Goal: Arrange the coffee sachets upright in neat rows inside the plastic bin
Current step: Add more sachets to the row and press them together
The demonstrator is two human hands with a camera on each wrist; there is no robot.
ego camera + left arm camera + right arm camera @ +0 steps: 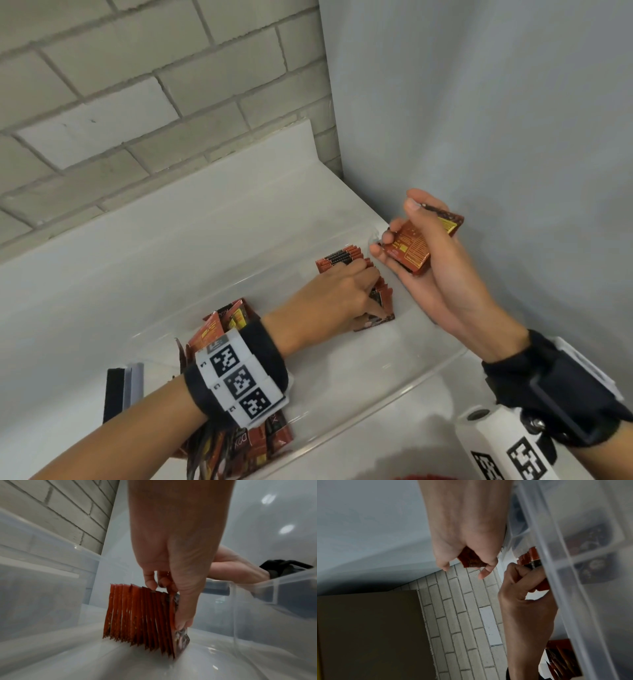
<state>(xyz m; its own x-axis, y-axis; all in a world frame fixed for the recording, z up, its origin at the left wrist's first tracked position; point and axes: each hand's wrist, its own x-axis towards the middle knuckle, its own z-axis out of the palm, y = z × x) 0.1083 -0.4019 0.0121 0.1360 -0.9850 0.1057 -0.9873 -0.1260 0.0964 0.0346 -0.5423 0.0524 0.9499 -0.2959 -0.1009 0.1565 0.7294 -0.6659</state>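
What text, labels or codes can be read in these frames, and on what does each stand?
"DRY" is a doubtful, upside-down reading on a loose sachet in the near end of the plastic bin.
Yellow print on the sachets that the right hand holds: too small to read.
Square black-and-white codes on the left wristband and right wrist mount: patterns, not words.
Upright row of sachets held by the left hand: no print legible.

pale brick wall (137,102) meets a smooth grey wall (496,120) above a white counter (102,274).
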